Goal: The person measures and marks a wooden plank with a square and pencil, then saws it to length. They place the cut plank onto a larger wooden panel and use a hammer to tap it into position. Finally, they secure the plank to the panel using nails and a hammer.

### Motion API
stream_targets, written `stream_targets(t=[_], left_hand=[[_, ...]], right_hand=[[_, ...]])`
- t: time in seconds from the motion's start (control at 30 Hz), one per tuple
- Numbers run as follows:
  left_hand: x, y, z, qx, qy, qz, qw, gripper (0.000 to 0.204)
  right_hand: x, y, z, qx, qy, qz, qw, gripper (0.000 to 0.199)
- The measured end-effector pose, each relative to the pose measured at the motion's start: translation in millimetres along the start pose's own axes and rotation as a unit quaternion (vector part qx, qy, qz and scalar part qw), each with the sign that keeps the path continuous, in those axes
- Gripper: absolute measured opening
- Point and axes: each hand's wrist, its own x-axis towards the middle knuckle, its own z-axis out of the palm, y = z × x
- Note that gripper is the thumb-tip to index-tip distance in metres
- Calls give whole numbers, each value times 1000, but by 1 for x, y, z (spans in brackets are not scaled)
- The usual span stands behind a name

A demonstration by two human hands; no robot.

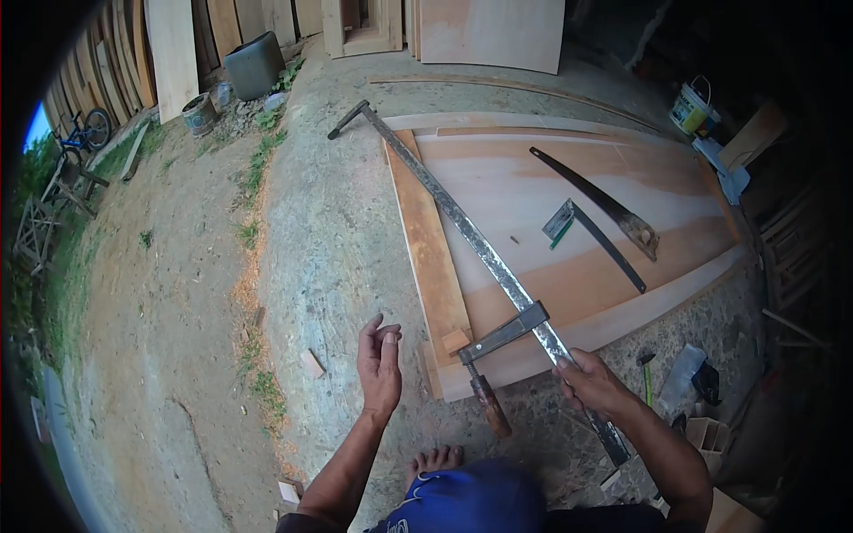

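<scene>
A long metal bar clamp (475,235) lies slantwise over a wooden door-like panel (515,186). My right hand (591,382) is closed round the bar near its lower end. The clamp's fixed jaw reaches past the panel's far left corner. Its sliding arm, with a screw and wooden handle (489,406), is at the near left corner, beside a small wood block (455,341) on the frame. My left hand (379,364) is raised left of that corner, fingers apart and slightly bent, holding nothing. A handsaw (595,195) and a try square (609,244) rest on the panel.
A small wood offcut (312,362) lies on the concrete at left. A hammer (647,377) and a clear plastic container (684,373) are at lower right. Boards (493,31) lean at the back, near a long strip (515,86). A bucket (691,108) stands far right.
</scene>
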Motion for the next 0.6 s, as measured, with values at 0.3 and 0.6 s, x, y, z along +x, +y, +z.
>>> stream_targets(t=[0.3,0.6], left_hand=[[104,-3,152,-282,-104,-360,883,37],[31,-19,199,-157,-188,-339,908,22]], right_hand=[[11,83,16,94,-91,-63,989,34],[-27,176,14,200,-54,14,978,34]])
